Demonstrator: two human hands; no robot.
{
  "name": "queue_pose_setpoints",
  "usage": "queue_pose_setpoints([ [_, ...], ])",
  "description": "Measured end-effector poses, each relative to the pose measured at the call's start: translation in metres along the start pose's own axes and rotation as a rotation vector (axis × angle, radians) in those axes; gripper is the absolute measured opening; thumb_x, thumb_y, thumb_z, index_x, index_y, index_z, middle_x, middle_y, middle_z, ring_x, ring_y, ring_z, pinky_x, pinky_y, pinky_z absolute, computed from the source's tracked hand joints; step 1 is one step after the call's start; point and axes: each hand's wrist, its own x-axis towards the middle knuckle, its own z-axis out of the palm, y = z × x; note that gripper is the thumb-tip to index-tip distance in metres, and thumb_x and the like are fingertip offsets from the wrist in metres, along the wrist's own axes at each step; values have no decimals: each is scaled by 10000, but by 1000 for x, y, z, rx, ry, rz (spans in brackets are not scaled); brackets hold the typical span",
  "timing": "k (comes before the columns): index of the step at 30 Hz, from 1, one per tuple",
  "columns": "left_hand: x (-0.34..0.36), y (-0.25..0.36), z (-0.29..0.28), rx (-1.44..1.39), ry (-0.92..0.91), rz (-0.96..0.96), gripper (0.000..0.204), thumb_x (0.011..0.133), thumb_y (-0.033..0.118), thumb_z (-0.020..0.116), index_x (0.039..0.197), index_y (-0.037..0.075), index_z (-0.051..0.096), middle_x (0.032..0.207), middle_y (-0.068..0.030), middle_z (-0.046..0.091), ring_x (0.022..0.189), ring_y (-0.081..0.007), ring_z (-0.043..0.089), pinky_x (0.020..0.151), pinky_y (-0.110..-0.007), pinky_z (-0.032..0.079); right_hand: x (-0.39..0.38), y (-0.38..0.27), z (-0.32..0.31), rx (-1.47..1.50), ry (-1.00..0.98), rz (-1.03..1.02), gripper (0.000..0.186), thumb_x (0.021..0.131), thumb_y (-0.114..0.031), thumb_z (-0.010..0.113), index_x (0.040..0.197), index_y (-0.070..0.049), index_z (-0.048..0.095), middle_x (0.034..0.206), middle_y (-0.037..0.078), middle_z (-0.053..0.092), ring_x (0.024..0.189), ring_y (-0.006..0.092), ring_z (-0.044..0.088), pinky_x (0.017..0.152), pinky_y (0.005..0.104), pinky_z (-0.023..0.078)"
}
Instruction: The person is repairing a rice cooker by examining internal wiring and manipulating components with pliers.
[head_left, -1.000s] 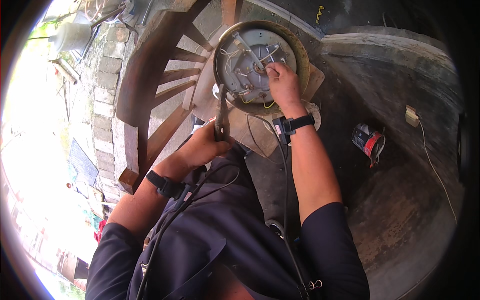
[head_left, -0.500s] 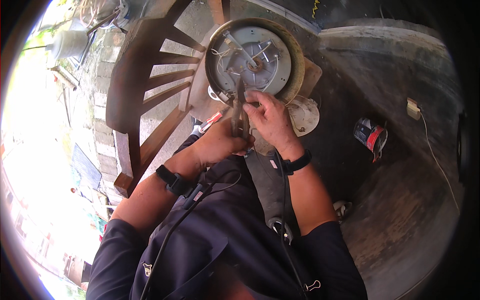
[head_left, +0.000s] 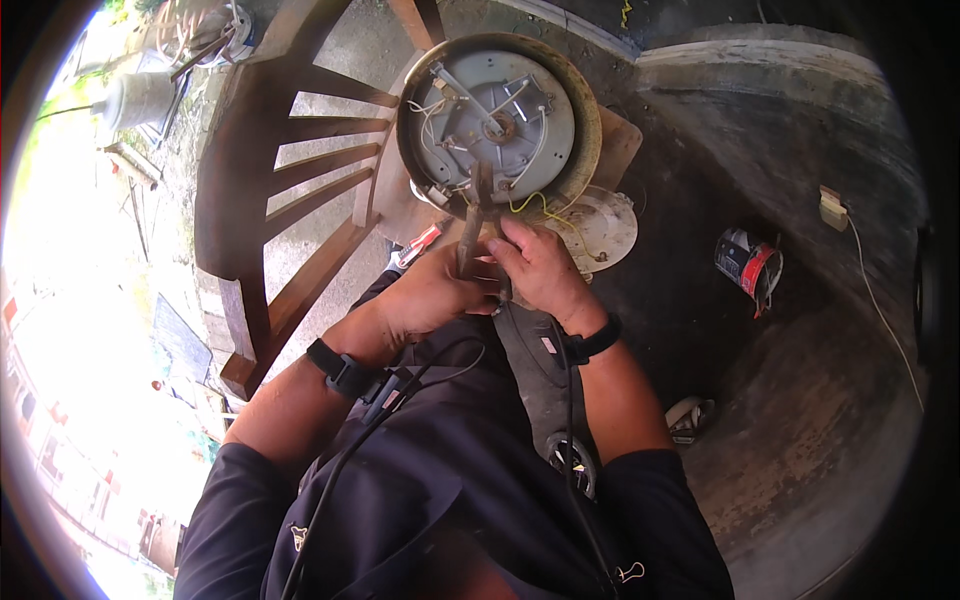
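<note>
A pair of worn metal pliers (head_left: 469, 238) points away from me, its jaws over the near rim of a round grey appliance base (head_left: 545, 100). My left hand (head_left: 428, 292) is closed around one handle. The thumb and fingers of my right hand (head_left: 548, 268) close on the other handle; part of the grip is hidden. Wires, a metal bar and small fittings show inside the base, which sits in a deep, stained round shell (head_left: 592, 150). A yellow-green wire (head_left: 545, 205) runs from its near edge to a pale round plate (head_left: 610, 235). What the jaws touch I cannot tell.
The base rests on a wooden chair with a slatted back (head_left: 245, 160) at the left. A red-handled tool (head_left: 420, 243) lies beside my left hand. On the floor at the right is a dark and red container (head_left: 748, 268); a socket box (head_left: 832, 208) with a cord is on the wall.
My right hand has drawn slightly back toward me, down along the pliers. The yellow-green wire has come into clear sight. The base appears shifted a little left in view.
</note>
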Motion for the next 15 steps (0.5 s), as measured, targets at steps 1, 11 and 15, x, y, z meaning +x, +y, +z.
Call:
queue_pose_setpoints([
  [1, -2, 4, 2, -42, 32, 8, 438, 801, -18, 621, 1235, -25, 570, 993, -69, 644, 875, -138, 619, 751, -272, 507, 1, 5, -1, -13, -1, 11, 190, 955, -150, 582, 1075, -7, 619, 872, 219, 668, 833, 418, 651, 731, 437, 511],
  [11, 10, 17, -8, 347, 266, 104, 414, 807, 26, 586, 1217, -20, 562, 996, -101, 700, 871, -153, 655, 762, -290, 526, 18, -4, 9, -71, 136, -340, 226, 958, -177, 568, 1076, -2, 646, 941, 179, 653, 873, 412, 628, 786, 457, 508],
  [15, 16, 12, -28, 724, 405, 87, 344, 828, 57, 582, 1159, -37, 586, 920, -91, 694, 858, -152, 666, 739, -291, 527, 24, -4, -21, -178, 456, -111, 228, 915, -170, 610, 1079, -21, 662, 1004, 171, 636, 951, 367, 623, 797, 442, 513],
])
